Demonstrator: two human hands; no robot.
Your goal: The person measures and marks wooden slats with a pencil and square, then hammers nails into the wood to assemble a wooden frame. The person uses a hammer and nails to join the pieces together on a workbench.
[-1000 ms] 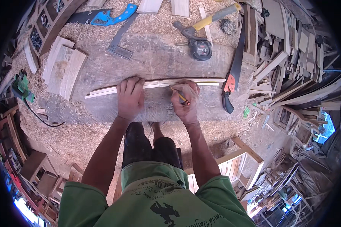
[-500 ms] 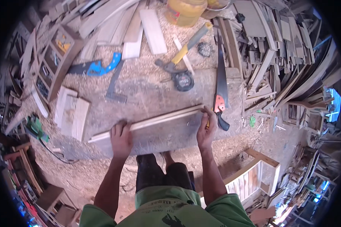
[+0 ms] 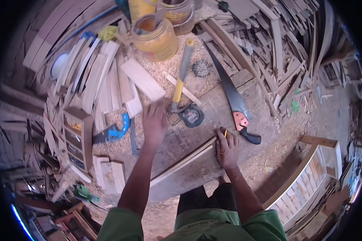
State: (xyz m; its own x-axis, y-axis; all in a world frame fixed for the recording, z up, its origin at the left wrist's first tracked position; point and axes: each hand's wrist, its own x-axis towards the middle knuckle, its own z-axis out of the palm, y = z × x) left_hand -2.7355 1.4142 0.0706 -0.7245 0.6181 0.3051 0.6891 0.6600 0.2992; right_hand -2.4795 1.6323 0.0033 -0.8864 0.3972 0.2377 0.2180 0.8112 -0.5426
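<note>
Two slim pale wooden strips lie side by side on the workbench in front of me. My right hand rests at their far right end, fingers closed around a yellow pencil. My left hand, slightly blurred, reaches over the bench with fingers stretched out and nothing visible in it. Just right of its fingertips are a hammer with a yellow and grey handle and a black tape measure. Left of it lie a metal square, partly hidden, and a blue-handled saw.
A handsaw with an orange and black handle lies on the right. Plastic jars stand at the back beside stacked boards. A compartment box sits left. Scrap wood piles up back right; a slatted wooden frame stands lower right.
My left hand has let go of the strips and moved forward toward the hammer and tape measure. My right hand stays at the strips' right end with the pencil. The view has shifted.
</note>
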